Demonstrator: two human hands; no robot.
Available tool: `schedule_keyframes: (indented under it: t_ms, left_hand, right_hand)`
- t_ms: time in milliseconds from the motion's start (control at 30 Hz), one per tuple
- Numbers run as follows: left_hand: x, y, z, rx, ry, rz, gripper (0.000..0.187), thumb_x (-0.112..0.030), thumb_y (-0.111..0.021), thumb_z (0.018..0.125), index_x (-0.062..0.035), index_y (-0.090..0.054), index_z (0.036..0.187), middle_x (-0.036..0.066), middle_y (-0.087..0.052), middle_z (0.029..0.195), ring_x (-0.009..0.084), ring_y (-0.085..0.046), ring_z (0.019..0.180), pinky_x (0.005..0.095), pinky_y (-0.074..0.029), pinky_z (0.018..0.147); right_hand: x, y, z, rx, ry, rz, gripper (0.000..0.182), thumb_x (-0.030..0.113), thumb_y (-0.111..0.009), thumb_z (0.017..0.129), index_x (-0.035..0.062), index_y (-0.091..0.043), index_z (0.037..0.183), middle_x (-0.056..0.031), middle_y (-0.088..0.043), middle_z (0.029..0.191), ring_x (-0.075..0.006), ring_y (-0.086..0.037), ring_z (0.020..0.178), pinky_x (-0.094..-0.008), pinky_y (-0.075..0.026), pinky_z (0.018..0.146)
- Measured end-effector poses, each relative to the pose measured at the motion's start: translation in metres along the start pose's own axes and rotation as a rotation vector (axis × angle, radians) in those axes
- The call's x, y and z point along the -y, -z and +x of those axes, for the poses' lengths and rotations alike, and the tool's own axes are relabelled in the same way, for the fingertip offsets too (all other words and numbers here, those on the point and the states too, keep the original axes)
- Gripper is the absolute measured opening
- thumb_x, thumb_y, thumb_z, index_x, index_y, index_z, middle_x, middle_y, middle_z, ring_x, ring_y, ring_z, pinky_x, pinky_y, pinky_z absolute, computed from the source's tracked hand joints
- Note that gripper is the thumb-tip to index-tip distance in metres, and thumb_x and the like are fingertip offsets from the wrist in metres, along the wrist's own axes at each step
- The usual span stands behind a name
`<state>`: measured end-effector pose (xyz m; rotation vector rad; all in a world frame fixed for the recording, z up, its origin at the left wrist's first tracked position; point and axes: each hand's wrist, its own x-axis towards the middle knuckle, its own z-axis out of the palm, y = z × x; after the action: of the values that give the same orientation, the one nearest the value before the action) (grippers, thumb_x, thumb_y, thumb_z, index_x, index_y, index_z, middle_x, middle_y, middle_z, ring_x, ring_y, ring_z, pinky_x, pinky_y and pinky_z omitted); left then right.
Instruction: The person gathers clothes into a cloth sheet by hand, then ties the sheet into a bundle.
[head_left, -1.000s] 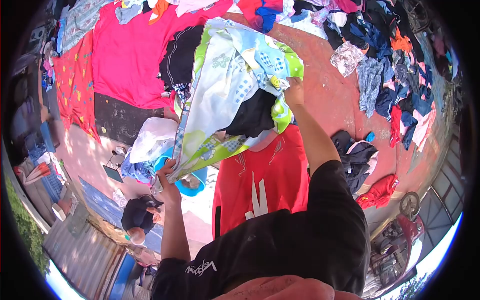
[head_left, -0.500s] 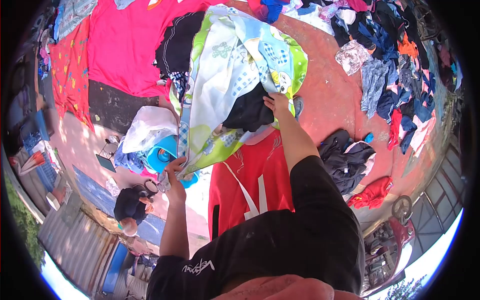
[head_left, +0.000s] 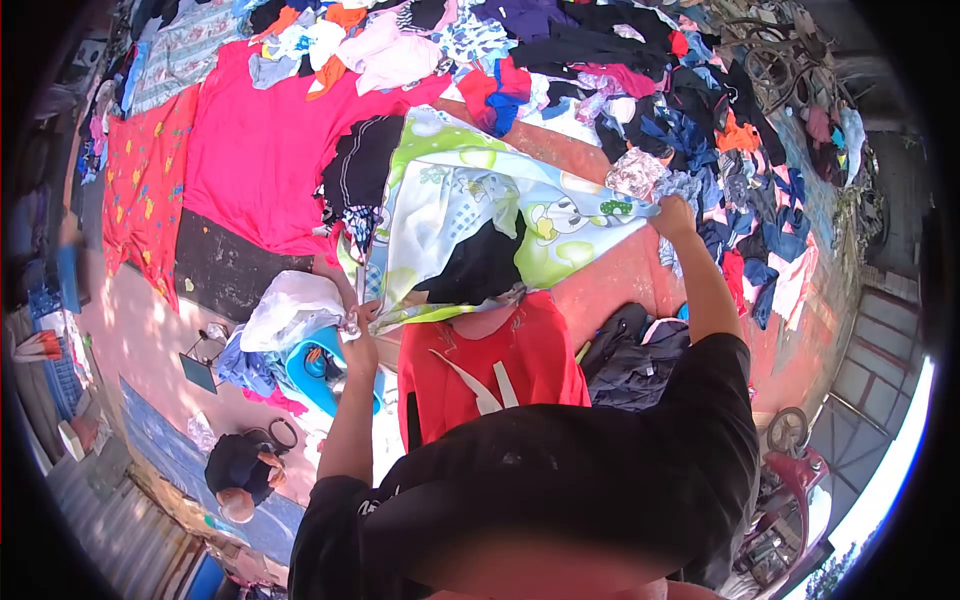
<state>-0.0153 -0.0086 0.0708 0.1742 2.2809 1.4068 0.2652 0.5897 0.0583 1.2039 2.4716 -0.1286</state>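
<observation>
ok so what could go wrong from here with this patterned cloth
The right hand grips the patterned cloth only by its edge, so that side could slip and drop on the red floor. The left hand is close to the blue basin, so the cloth might catch on it.

The patterned cloth (head_left: 575, 240), stretched between the left hand (head_left: 362, 322) and the right hand (head_left: 674, 216), closed off the middle. A passage ran over the red floor (head_left: 620, 285) between its near edge and the dark clothes (head_left: 632, 362), bounded at the right by the right forearm. Just outside the left hand, the white bag (head_left: 295, 308) and blue basin (head_left: 318, 393) stood in the way; beyond the right hand, heaped clothes (head_left: 700, 150) crowded the ground
</observation>
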Motion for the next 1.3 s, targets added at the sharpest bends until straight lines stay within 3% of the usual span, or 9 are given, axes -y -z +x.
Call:
schedule_keyframes:
  t_ms: [167,267,467,633,767,867,967,1033,1300]
  left_hand:
    - [0.042,-0.001,0.023,0.01,-0.018,-0.167,0.028,-0.017,-0.046,0.104,0.0012,-0.057,0.087,0.012,-0.07,0.1,0.0181,-0.059,0.086,0.0343,-0.045,0.086]
    - [0.024,-0.011,0.027,0.132,-0.119,-0.067,0.024,-0.016,-0.051,0.101,0.0035,-0.064,0.102,0.008,-0.068,0.09,0.0155,-0.059,0.085,0.0322,-0.046,0.085]
    - [0.034,-0.094,0.019,0.611,-0.464,-0.184,0.031,0.001,-0.056,0.088,0.0,-0.061,0.119,0.011,-0.068,0.104,0.0183,-0.064,0.092,0.0345,-0.047,0.097]
    - [0.036,-0.128,-0.025,0.962,0.154,0.026,0.027,-0.009,-0.064,0.082,-0.0035,-0.068,0.108,0.013,-0.07,0.102,0.0227,-0.069,0.091,0.0358,-0.054,0.079]
    - [0.019,-0.114,-0.028,0.846,-0.149,0.157,0.048,-0.032,-0.07,0.085,-0.0062,-0.059,0.125,0.016,-0.071,0.104,0.0267,-0.07,0.087,0.0386,-0.054,0.079]
    - [0.088,-0.157,0.002,0.743,0.121,-0.2,0.033,-0.025,-0.062,0.093,-0.005,-0.06,0.119,0.012,-0.069,0.096,0.0235,-0.067,0.085,0.0361,-0.054,0.071]
    - [0.057,-0.13,0.009,0.601,-0.144,-0.421,0.029,-0.018,-0.056,0.095,-0.0058,-0.059,0.122,0.01,-0.068,0.106,0.023,-0.067,0.09,0.0336,-0.056,0.072]
    - [0.046,-0.12,0.02,0.812,0.692,-1.329,0.035,-0.029,-0.045,0.103,-0.0064,-0.056,0.127,0.011,-0.065,0.118,0.0243,-0.064,0.103,0.0401,-0.053,0.09]
    - [0.043,-0.085,0.005,0.5,0.644,-1.305,0.05,-0.036,-0.036,0.103,-0.0041,-0.043,0.14,0.014,-0.054,0.14,0.0259,-0.055,0.126,0.0411,-0.046,0.106]
  right_hand:
    - [-0.086,0.166,-0.073,-0.116,-0.206,-0.094,0.031,0.029,-0.068,0.079,0.0013,-0.073,0.092,-0.0218,-0.071,0.1,-0.037,-0.069,0.097,-0.0458,-0.054,0.086]
    - [-0.124,0.17,-0.09,-0.022,-0.158,0.52,0.046,0.044,-0.062,0.087,-0.0008,-0.068,0.083,-0.013,-0.066,0.072,-0.0261,-0.065,0.064,-0.0389,-0.05,0.057]
    - [0.101,0.053,-0.153,0.45,-0.193,0.771,0.073,0.065,-0.044,0.093,-0.0057,-0.063,0.099,-0.0127,-0.057,0.068,-0.022,-0.05,0.049,-0.0398,-0.041,0.045]
    - [0.258,0.041,-0.178,0.618,0.156,0.928,0.07,0.063,-0.043,0.096,-0.0033,-0.065,0.097,-0.0097,-0.057,0.066,-0.0163,-0.049,0.049,-0.0352,-0.04,0.045]
    - [0.27,0.124,-0.201,0.936,0.232,1.544,0.064,0.061,-0.049,0.097,0.0004,-0.067,0.099,-0.0033,-0.058,0.065,-0.009,-0.048,0.05,-0.0263,-0.036,0.042]
    - [0.274,0.109,-0.192,0.752,0.153,1.018,0.058,0.061,-0.052,0.095,0.005,-0.064,0.087,0.0017,-0.05,0.061,-0.0073,-0.037,0.045,-0.0242,-0.026,0.039]
    - [0.279,0.084,-0.213,0.747,0.162,1.016,0.059,0.062,-0.053,0.094,0.0051,-0.063,0.084,0.0011,-0.048,0.059,-0.0083,-0.036,0.044,-0.025,-0.026,0.039]
    - [0.296,0.077,-0.213,0.662,0.184,1.045,0.059,0.062,-0.053,0.094,0.0052,-0.061,0.081,0.0003,-0.048,0.058,-0.0091,-0.038,0.044,-0.0252,-0.029,0.04]
    - [0.313,-0.02,-0.195,0.574,-0.01,1.077,0.062,0.06,-0.05,0.096,-0.0006,-0.063,0.088,-0.0052,-0.053,0.059,-0.0147,-0.049,0.043,-0.0296,-0.039,0.04]
